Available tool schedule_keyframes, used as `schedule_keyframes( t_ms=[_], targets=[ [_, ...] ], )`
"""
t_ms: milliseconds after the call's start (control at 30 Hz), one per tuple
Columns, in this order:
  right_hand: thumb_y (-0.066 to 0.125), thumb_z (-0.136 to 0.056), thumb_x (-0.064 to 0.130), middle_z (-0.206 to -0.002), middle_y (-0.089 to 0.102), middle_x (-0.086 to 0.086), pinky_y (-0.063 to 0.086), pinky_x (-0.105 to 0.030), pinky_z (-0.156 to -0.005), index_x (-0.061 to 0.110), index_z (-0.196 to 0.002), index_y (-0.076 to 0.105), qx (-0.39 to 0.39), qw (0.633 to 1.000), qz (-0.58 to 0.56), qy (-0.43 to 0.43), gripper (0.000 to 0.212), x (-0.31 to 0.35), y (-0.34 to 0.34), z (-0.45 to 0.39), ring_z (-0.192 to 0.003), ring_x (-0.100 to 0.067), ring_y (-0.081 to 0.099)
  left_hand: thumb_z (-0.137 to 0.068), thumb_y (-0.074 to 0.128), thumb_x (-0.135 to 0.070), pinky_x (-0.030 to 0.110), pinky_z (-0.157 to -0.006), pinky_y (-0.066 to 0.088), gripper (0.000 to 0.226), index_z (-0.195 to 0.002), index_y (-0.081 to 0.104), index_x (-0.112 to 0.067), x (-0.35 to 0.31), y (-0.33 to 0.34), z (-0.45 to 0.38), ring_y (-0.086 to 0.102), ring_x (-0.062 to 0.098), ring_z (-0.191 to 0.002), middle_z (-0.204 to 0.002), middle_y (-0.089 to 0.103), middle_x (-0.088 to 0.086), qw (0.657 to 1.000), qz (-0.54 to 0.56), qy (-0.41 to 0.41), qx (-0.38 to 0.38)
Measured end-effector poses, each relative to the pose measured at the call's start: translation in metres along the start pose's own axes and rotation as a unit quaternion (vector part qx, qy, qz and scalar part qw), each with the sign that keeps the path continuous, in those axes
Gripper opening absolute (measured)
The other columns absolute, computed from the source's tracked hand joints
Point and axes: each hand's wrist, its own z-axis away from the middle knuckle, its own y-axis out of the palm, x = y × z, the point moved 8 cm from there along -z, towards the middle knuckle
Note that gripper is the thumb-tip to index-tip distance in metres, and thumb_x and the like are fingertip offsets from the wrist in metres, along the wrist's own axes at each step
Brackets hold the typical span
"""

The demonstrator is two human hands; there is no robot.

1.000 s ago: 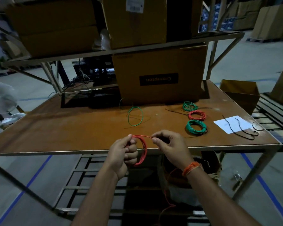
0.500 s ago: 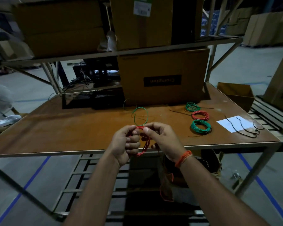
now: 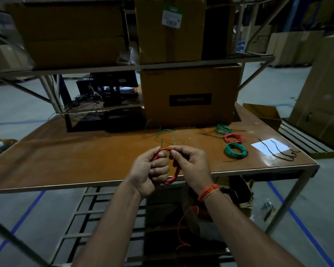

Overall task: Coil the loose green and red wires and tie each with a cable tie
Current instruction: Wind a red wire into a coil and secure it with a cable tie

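Head view, left hand [image 3: 152, 171]: fingers curled tight round a thin red wire coil [image 3: 171, 166], gripping its near-left side.
Right hand [image 3: 191, 166]: fingertips pinch the wire at the coil's top, just beside the left thumb.
Change: a second ago the right fingers were pulling a strand out sideways; now they have closed back on the coil, so another loop is laid.
Loose tail [image 3: 183, 224]: hangs below the wrists; winding is probably unfinished.
Beyond the fingers: loose green wire [image 3: 167, 135] on the brown wooden table [image 3: 66, 160]; black cable ties [image 3: 278, 151] far right.

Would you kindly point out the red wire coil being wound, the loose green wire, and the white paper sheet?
red wire coil [image 3: 173, 177]: head view, lower loop.
loose green wire [image 3: 167, 130]: head view, top of arc.
white paper sheet [image 3: 263, 148]: head view, bare left part.
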Motion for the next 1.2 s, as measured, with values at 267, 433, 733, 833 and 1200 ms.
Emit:
schedule_keyframes(
  t_ms=[267, 433, 733, 833, 1200],
  targets=[
    [0.055, -0.100, 0.010, -0.086, 0.068, 0.001, 0.056, -0.033, -0.071, 0.016, -0.106, 0.074, 0.015, 0.991, 0.106, -0.075, 0.021, 0.016, 0.004, 0.017, -0.079, -0.013, 0.063, -0.108, 0.039, -0.042, 0.021, -0.041, 0.020, 0.041, -0.081, 0.054, -0.014, 0.002, 0.002, 0.013, 0.024, 0.006, -0.042, -0.056, 0.029, -0.007, 0.995, -0.096, 0.020, 0.007],
    [0.056, -0.100, 0.014, -0.089, 0.069, 0.005, 0.058, -0.036, -0.069, 0.024, -0.110, 0.073, 0.007, 0.993, 0.089, -0.076, 0.022, 0.022, -0.001, 0.020, -0.081, -0.014, 0.064, -0.108, 0.041, -0.041, 0.021, -0.040, 0.021, 0.040, -0.076, 0.052, -0.019, -0.003, 0.013, 0.020, 0.023, 0.007, -0.043, -0.058, 0.028, -0.006, 0.989, -0.133, 0.060, -0.005],
    [0.056, -0.101, 0.020, -0.083, 0.066, 0.004, 0.056, -0.032, -0.064, 0.019, -0.108, 0.072, 0.002, 0.986, 0.145, -0.084, 0.017, 0.034, -0.035, 0.019, -0.075, -0.011, 0.062, -0.108, 0.042, -0.040, 0.020, -0.036, 0.023, 0.043, -0.070, 0.048, -0.020, 0.018, 0.041, 0.007, 0.023, 0.007, -0.039, -0.052, 0.030, -0.008, 0.994, -0.072, 0.075, -0.046],
    [0.059, -0.099, 0.023, -0.084, 0.069, 0.003, 0.058, -0.028, -0.065, 0.021, -0.109, 0.069, 0.005, 0.996, 0.086, -0.022, 0.014, 0.031, -0.058, 0.018, -0.077, -0.009, 0.067, -0.108, 0.040, -0.041, 0.019, -0.035, 0.022, 0.045, -0.069, 0.051, -0.020, 0.028, 0.054, 0.002, 0.024, 0.006, -0.038, -0.051, 0.031, -0.009, 0.997, -0.016, 0.062, -0.047],
    [0.058, -0.099, 0.016, -0.091, 0.073, 0.004, 0.058, -0.026, -0.076, 0.035, -0.099, 0.071, 0.014, 0.999, 0.024, 0.015, 0.023, 0.023, -0.101, 0.025, -0.085, -0.007, 0.067, -0.105, 0.040, -0.037, 0.022, -0.047, 0.015, 0.041, -0.071, 0.054, -0.018, 0.060, 0.094, -0.007, 0.025, 0.005, -0.042, -0.054, 0.030, -0.010, 0.996, 0.063, 0.062, -0.001]
  ],
)
